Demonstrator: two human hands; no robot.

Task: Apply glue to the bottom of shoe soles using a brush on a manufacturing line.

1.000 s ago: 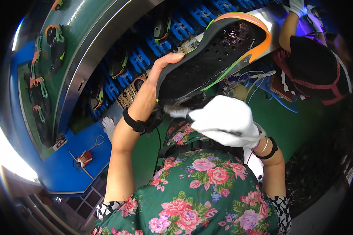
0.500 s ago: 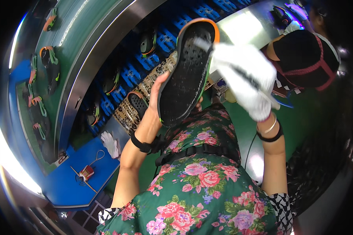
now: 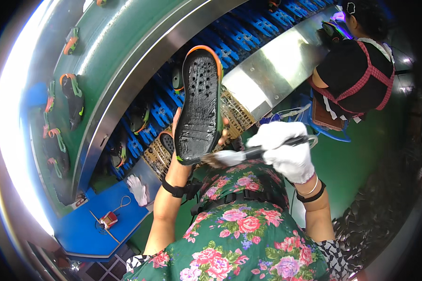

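Far left, we see a green conveyor belt carrying black shoes with orange and green trim, then blue trays with more shoes alongside a steel rail. A spare white glove lies on the blue bench below.

Centre: our bare left hand grips the shoe sole from behind, fingers wrapped round its edges, bottom face turned up toward us. The surface looks wet and glossy over most of its length, so we judge the coating largely done; the heel end by the brush may be what's left.

Right: our gloved right hand is closed round a brush, bristles touching the sole's lower edge. Another person works further right.
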